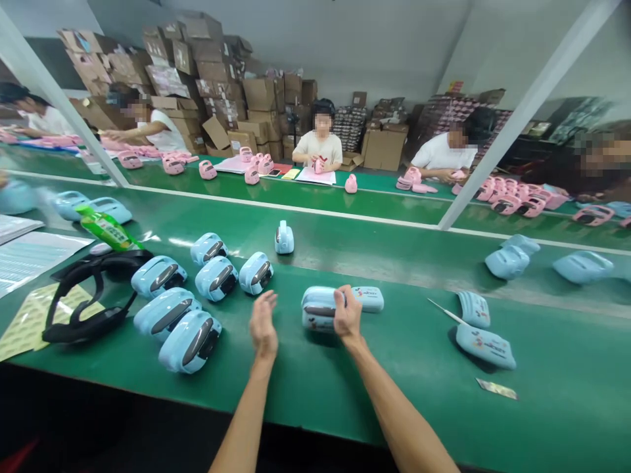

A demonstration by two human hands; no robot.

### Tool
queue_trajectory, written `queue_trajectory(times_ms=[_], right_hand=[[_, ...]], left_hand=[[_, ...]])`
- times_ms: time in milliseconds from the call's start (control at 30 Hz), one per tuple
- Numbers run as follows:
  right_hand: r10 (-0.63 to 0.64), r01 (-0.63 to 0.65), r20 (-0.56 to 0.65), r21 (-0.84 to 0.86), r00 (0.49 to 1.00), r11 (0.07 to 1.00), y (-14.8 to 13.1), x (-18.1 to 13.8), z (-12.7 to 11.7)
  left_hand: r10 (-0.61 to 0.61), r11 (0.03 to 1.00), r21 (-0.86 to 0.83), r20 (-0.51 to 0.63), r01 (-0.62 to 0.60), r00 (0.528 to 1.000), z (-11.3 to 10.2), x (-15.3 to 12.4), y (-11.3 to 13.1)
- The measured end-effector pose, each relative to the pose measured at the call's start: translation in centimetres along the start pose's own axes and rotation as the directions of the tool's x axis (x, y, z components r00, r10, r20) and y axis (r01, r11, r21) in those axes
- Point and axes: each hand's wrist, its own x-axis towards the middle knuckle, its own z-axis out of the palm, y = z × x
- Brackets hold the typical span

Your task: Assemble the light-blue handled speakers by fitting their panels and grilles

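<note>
My right hand [348, 316] grips a light blue plastic case [319, 309] lying on the green table [345, 387]; a second flat blue piece [369, 297] lies touching it on the right. My left hand [263, 322] hovers just left of the case, fingers apart, holding nothing. Several finished light blue cases [190, 309] stand in a cluster to the left of my left hand, and one small case [284, 238] stands upright farther back.
A black headset-like item [89, 295] and sticker sheets [29, 315] lie at far left, with a green packet [106, 230]. Blue shell halves [486, 345] and a thin tool [444, 310] lie to the right. Other people work with pink cases [256, 167] across the belts; cardboard boxes [197, 72] stack behind.
</note>
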Motion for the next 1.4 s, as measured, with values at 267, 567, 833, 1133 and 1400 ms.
queue_trajectory(times_ms=[267, 567, 833, 1133, 1400], right_hand=[[0.180, -0.204, -0.172, -0.134, 0.969, 0.970, 2.7, 19.5, -3.8], [0.134, -0.131, -0.024, -0.427, 0.991, 0.895, 5.4, 20.9, -6.5], [-0.024, 0.268, 0.457, -0.479, 0.889, 0.836, 2.9, 15.8, -10.1], [0.043, 0.488, 0.742, -0.481, 0.669, 0.729, 2.4, 10.1, -10.2], [0.080, 0.415, 0.706, -0.501, 0.704, 0.759, 3.1, 11.0, -9.9]], left_hand=[[0.165, 0.951, 0.288, -0.159, -0.114, 0.973, -3.5, 8.0, -1.4], [0.035, 0.956, 0.293, -0.111, -0.001, 0.993, -3.6, 10.9, -3.8], [-0.249, 0.966, -0.088, -0.086, 0.241, 0.965, -3.1, 8.5, 0.1], [-0.722, 0.359, -0.582, 0.323, 0.730, 0.612, -6.3, 2.2, 0.2], [-0.672, 0.360, -0.531, 0.423, 0.767, 0.608, -6.7, -2.2, 0.8]])
